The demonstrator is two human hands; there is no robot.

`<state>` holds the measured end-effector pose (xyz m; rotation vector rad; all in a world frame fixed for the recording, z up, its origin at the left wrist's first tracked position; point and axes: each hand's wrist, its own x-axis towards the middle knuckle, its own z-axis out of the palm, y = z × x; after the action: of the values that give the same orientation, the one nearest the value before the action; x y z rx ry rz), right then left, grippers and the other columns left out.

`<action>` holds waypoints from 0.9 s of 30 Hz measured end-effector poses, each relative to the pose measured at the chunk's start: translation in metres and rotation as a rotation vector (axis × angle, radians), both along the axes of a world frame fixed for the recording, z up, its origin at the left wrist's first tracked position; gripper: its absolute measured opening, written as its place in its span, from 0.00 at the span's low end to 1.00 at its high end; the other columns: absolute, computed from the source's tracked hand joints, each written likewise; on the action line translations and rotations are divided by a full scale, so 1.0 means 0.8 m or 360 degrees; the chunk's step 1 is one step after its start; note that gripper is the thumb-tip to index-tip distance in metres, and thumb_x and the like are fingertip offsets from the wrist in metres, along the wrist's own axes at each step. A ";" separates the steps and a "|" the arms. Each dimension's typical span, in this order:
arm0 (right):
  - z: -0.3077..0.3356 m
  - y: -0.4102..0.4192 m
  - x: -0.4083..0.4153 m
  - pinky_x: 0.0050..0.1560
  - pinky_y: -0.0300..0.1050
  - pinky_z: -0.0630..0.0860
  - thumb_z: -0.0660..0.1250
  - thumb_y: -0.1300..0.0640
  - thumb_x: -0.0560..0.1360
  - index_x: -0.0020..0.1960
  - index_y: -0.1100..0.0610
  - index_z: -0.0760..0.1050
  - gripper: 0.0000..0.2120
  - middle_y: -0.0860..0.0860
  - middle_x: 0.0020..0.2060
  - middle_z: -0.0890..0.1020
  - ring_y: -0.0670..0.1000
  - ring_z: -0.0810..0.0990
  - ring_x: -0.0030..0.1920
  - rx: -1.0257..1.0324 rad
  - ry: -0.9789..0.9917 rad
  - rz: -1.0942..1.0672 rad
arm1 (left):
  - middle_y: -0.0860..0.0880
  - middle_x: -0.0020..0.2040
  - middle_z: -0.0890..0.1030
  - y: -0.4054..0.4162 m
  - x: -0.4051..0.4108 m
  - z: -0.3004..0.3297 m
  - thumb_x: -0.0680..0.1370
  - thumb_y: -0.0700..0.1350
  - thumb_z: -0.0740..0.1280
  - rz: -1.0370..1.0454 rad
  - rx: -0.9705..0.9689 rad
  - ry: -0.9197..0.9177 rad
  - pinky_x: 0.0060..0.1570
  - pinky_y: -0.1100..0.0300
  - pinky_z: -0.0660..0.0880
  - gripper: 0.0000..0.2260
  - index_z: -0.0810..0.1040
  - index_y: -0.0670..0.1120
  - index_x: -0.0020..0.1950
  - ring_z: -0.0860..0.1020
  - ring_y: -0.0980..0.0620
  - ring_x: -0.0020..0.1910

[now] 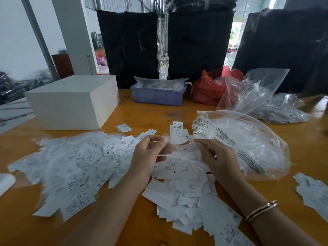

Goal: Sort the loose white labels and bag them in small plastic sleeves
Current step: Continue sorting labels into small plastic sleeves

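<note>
Loose labels [74,167] are spread across the tabletop [147,114]. A box [71,102] is set behind them at left, a tray [157,95] behind centre, a large bag [245,144] at right.

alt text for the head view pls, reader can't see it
Two bare hands work over a heap of loose white labels on an orange table: the left hand pinches a small clear sleeve, and the right hand rests on labels beside a big clear zip bag. Behind sit a white box and a blue tray.
</note>
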<state>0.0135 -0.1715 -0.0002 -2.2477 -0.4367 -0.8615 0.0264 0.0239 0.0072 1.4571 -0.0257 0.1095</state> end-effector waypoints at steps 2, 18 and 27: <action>-0.001 0.000 -0.001 0.30 0.36 0.75 0.65 0.61 0.77 0.51 0.52 0.80 0.08 0.44 0.39 0.81 0.46 0.79 0.30 0.0186 0.0050 -0.0038 | 0.51 0.42 0.85 0.001 0.001 0.001 0.78 0.39 0.65 -0.0051 -0.0088 0.0038 0.34 0.67 0.76 0.06 0.76 0.48 0.54 0.83 0.55 0.41; 0.007 0.007 -0.004 0.31 0.32 0.75 0.64 0.57 0.77 0.44 0.49 0.73 0.05 0.46 0.32 0.82 0.43 0.82 0.32 0.0875 0.0323 -0.0018 | 0.46 0.44 0.85 0.003 -0.001 0.003 0.74 0.40 0.69 -0.0155 -0.0433 0.0123 0.36 0.64 0.79 0.06 0.82 0.44 0.50 0.84 0.51 0.43; 0.007 0.022 -0.011 0.41 0.37 0.79 0.58 0.69 0.78 0.48 0.47 0.78 0.18 0.47 0.47 0.80 0.44 0.83 0.42 0.0707 0.0357 0.0253 | 0.50 0.48 0.85 -0.004 -0.003 0.003 0.72 0.40 0.72 -0.0176 -0.0199 0.0081 0.40 0.65 0.77 0.09 0.81 0.51 0.49 0.83 0.53 0.48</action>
<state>0.0045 -0.1541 0.0051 -1.8437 -0.2814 -0.5510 0.0238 0.0211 0.0093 1.3299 -0.0566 -0.0161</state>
